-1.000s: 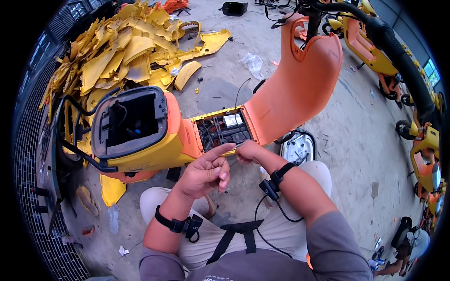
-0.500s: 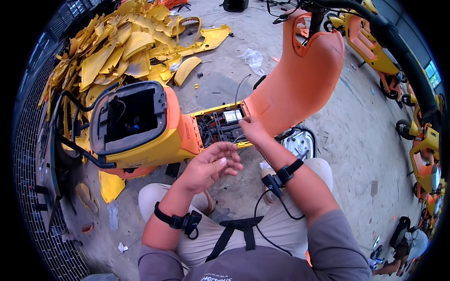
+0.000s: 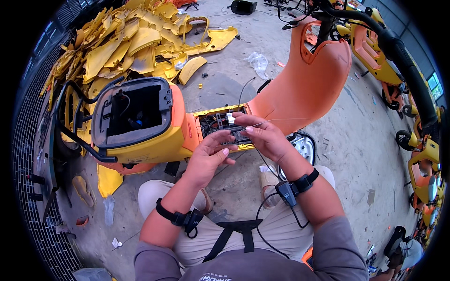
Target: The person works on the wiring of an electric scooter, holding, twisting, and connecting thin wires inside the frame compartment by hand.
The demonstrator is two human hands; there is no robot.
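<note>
**One thin strand [image 3: 293,119] trails across a scooter's orange panel [image 3: 304,96]**

Half a second ago the strand bowed between the hands; now its length stretches rightward from the right hand [image 3: 266,136], which suggests it is being handled clear of the open bay [image 3: 218,111]. The right hand's fingers point left, nearly straight, the strand passing by the thumb; whether they pinch it is unclear. Slightly lower, the left hand [image 3: 206,157] curls half-open, its hold impossible to tell. Both forearms angle inward.
</note>
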